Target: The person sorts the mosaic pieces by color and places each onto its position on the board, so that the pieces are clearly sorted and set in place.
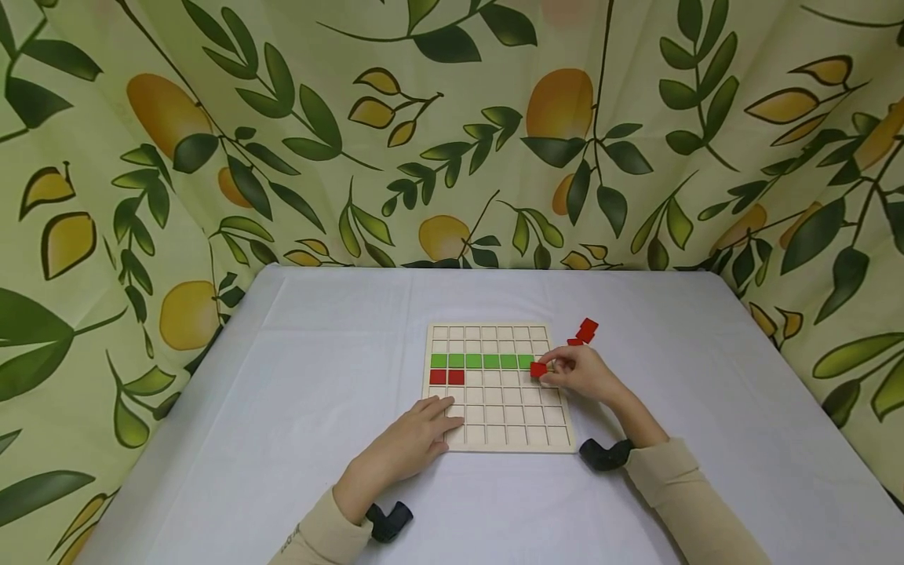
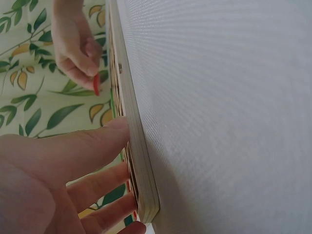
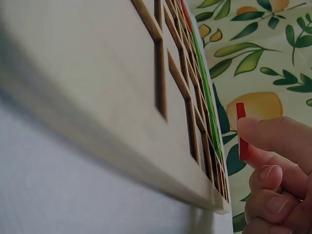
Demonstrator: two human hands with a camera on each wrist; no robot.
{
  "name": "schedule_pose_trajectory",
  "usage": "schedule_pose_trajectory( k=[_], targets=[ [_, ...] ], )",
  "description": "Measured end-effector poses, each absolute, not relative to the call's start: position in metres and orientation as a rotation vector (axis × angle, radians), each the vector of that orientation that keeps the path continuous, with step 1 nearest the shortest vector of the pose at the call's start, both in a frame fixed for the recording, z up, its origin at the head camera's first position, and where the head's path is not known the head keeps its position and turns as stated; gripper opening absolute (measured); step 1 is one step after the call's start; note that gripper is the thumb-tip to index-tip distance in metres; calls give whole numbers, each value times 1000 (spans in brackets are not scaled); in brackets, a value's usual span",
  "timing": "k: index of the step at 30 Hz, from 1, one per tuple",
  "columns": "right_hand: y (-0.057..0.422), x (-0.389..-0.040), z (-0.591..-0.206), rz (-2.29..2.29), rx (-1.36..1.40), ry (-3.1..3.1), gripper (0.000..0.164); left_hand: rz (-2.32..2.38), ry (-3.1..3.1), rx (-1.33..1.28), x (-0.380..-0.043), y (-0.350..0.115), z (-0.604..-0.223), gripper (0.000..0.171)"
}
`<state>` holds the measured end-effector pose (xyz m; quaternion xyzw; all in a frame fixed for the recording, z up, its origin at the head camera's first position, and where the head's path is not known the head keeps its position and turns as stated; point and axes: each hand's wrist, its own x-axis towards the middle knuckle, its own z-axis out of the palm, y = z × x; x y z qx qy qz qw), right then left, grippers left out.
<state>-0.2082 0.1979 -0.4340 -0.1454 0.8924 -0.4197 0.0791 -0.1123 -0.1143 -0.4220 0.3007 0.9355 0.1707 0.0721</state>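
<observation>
A light wooden grid board [image 1: 504, 414] lies on the table. One row holds several green square tiles [image 1: 482, 362]; in the row nearer me, two red tiles [image 1: 447, 377] sit at the left end. My right hand [image 1: 582, 372] pinches a red square tile [image 1: 538, 369] between thumb and finger above the board's right side. The right wrist view shows that tile [image 3: 242, 131] edge-on, apart from the board. My left hand [image 1: 413, 439] rests on the board's front left corner with fingers extended; in the left wrist view its thumb [image 2: 97, 148] lies along the board's edge.
A few loose red tiles [image 1: 587, 329] lie on the white-covered table [image 1: 297, 377] beyond my right hand, right of the board. Black bands [image 1: 605, 454] hang at both wrists. A leaf-and-fruit patterned curtain [image 1: 452, 157] stands behind the table and along its sides.
</observation>
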Motion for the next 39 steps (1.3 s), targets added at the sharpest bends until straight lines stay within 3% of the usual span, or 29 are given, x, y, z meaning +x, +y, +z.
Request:
schedule_pose_trajectory(
  k=[39],
  targets=[
    [166,-201,-431,-1228,-493,2645,25,507,2797,891,-112,-114,-422,38]
  ],
)
